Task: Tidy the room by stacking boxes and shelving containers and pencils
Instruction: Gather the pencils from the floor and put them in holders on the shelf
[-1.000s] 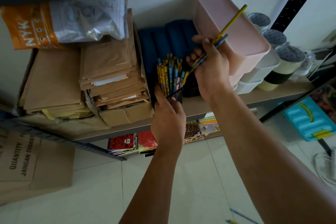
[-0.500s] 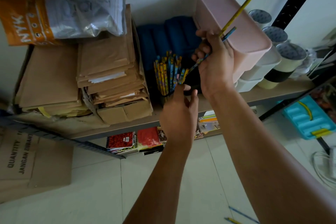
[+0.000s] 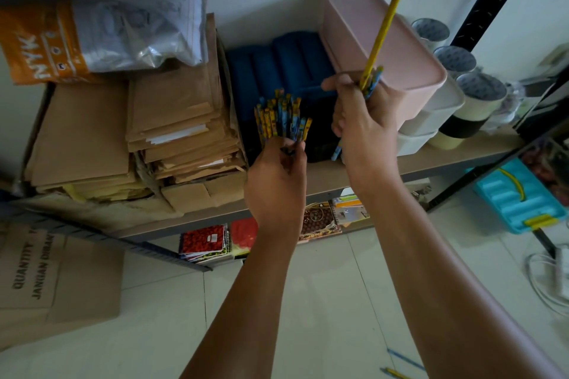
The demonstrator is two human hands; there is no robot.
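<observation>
Yellow wooden pencil (image 3: 382, 37) gripped with a few blue ones in my right hand (image 3: 365, 126), long axis near upright, top end toward 1 o'clock, in front of pink plastic container (image 3: 357, 28). My left hand (image 3: 277, 172) curls around bunch of yellow-and-blue pencils (image 3: 281, 118) standing on beige shelf board (image 3: 446, 157), tips fanning toward 12. Brown paper envelope stack (image 3: 172, 120) at 9 o'clock of bunch.

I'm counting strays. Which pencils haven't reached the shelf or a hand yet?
The two pencils on the floor, bottom right, one blue and one yellow; the others stand bunched on the shelf or are held.
</observation>
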